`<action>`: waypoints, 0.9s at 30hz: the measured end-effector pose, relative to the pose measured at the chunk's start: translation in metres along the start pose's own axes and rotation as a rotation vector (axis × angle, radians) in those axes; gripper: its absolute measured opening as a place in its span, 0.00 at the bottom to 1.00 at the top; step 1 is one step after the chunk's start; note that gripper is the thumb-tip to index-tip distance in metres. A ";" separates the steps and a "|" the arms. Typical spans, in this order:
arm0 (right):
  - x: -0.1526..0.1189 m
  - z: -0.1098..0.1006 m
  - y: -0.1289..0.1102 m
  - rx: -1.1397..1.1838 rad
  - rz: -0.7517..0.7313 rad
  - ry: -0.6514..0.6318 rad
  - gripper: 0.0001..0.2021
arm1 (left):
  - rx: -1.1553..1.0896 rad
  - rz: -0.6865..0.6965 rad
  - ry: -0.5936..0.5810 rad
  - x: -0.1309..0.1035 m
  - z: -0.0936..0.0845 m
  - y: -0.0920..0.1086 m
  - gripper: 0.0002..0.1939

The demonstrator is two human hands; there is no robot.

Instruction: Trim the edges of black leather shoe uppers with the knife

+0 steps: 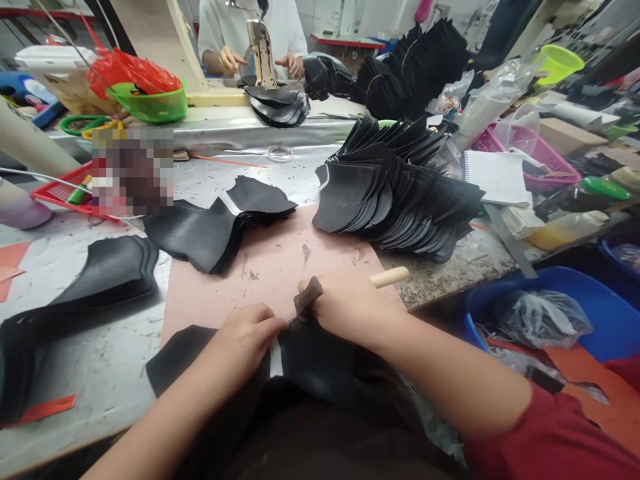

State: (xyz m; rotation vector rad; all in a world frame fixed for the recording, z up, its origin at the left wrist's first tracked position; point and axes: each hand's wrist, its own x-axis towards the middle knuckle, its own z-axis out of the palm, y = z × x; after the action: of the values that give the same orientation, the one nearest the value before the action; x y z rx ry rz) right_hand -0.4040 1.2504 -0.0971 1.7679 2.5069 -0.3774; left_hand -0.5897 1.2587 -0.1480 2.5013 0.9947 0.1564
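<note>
Close to my body, a black leather-like piece (317, 360) with a white strip (276, 359) across it lies at the front edge of a pink board (285, 267). My left hand (253, 330) presses and pinches the piece beside the strip, thumb and fingers together. Wrapped around a hammer is my right hand (345, 303); the pale wooden handle (390, 277) sticks out to the right and the dark hammer head (309, 297) sits over the piece, near my left thumb. The exact contact under the head is hidden.
Stacks of black pieces lie ahead (220, 223), at right (390, 193) and at left (110, 270). Across the table, a person's hands are by a sewing machine (261, 53). A notebook (493, 177), a metal ruler (510, 240) and a blue tub (590, 333) are at right.
</note>
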 end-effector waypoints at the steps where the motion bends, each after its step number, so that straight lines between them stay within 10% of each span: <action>1: 0.001 0.000 -0.001 0.002 -0.006 0.006 0.10 | -0.018 -0.001 -0.004 -0.001 0.000 -0.001 0.15; 20: 0.007 0.009 -0.018 0.023 -0.026 -0.038 0.09 | -0.007 0.127 0.041 -0.023 -0.005 -0.021 0.11; 27: 0.004 0.011 -0.022 0.020 -0.004 0.001 0.09 | 0.073 0.297 0.227 -0.030 0.000 -0.031 0.11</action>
State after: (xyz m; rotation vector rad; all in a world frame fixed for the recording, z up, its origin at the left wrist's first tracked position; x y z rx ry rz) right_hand -0.4266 1.2448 -0.1046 1.7709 2.5172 -0.4037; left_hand -0.6315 1.2586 -0.1597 2.7323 0.7143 0.5128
